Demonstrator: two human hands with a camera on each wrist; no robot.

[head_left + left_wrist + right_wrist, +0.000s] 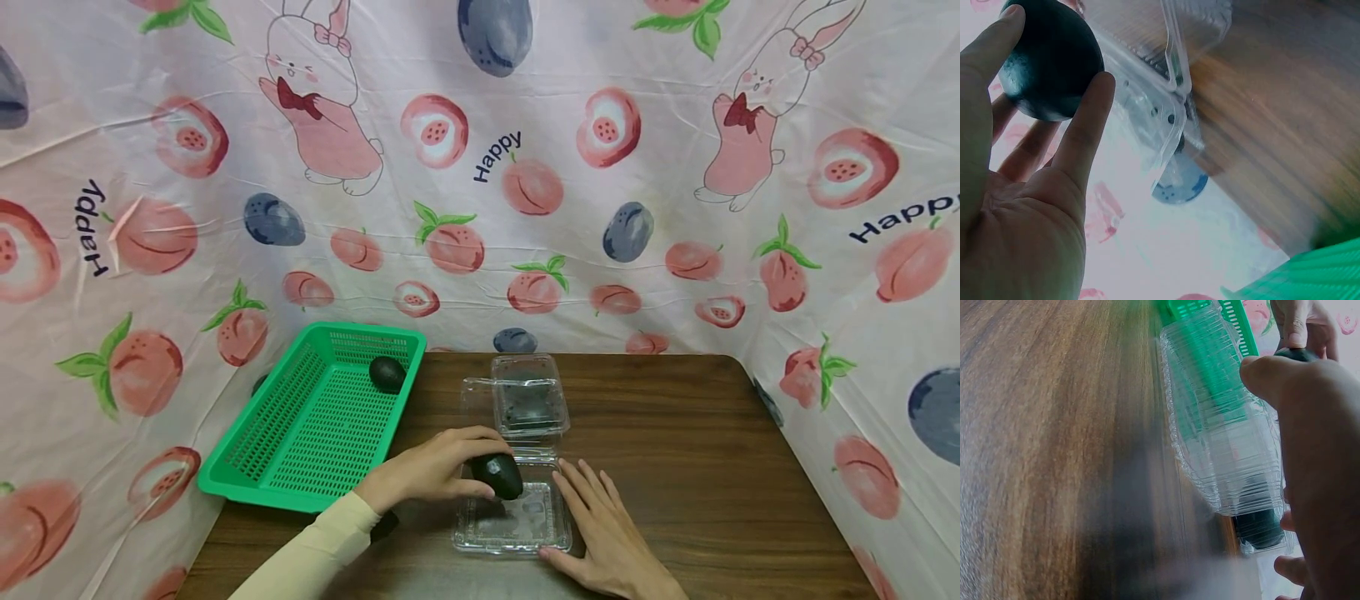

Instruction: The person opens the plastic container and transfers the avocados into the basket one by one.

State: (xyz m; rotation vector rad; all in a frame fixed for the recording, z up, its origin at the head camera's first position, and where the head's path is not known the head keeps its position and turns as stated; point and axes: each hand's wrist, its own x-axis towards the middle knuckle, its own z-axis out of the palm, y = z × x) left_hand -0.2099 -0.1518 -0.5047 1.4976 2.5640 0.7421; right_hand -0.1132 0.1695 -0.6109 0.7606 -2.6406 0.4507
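Note:
My left hand [427,468] grips a dark avocado [501,477] between thumb and fingers, above a clear plastic clamshell box [510,548]. In the left wrist view, the fingertips spread round the avocado [1054,69]. The clamshell stands open on the table, its lid raised toward the back. At its right edge, my right hand [603,533] rests with fingers extended and thumb near the front corner. In the right wrist view, the right hand [1322,437] lies along the clear box [1222,419], hiding part of it.
A green perforated basket [296,500] sits at the left, with another avocado [387,375] in its far right corner. Behind the open clamshell stands a second clear box [528,371] with something dark inside. Brown wooden tabletop [697,450] extends to the right; printed cloth hangs around it.

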